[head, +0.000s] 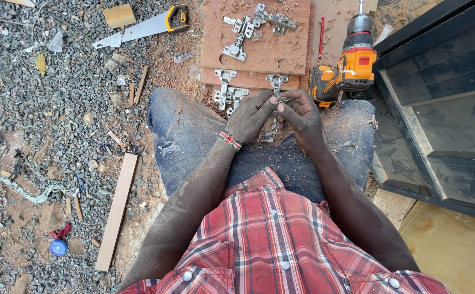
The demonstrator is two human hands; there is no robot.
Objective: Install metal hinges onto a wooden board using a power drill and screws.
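Your left hand [252, 116] and right hand [301, 117], matt with dust, pinch a bright metal hinge [274, 121]. More shiny steel hinges [243, 30] lie on smooth reddish wooden boards [270, 49]. Your jeans [186, 139] are coarse, sawdust-flecked denim. The drill [349, 68] is glossy orange plastic. Rough grey gravel [58, 98] surrounds you.

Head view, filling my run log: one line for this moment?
left hand + right hand: holding metal hinge | over lap | cordless drill beside knee
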